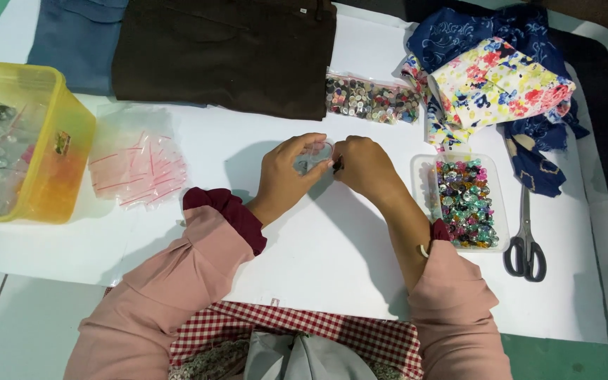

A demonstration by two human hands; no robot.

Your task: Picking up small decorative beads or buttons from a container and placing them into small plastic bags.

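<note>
Small clear bag (314,156) pinched between both grips: left hand (291,169) clamped on its left edge, right hand (362,166) on right. Bag's mouth hidden; button tray (422,184) nearer right hand.

Both arms wear loose dusty-pink fabric sleeves (177,281) with dark maroon inner cuffs (228,211) showing at the wrists. A red-and-white checked cloth (332,331) lies over the lap, above grey fabric (297,359).

Clear glossy plastic bag (313,156)
</note>
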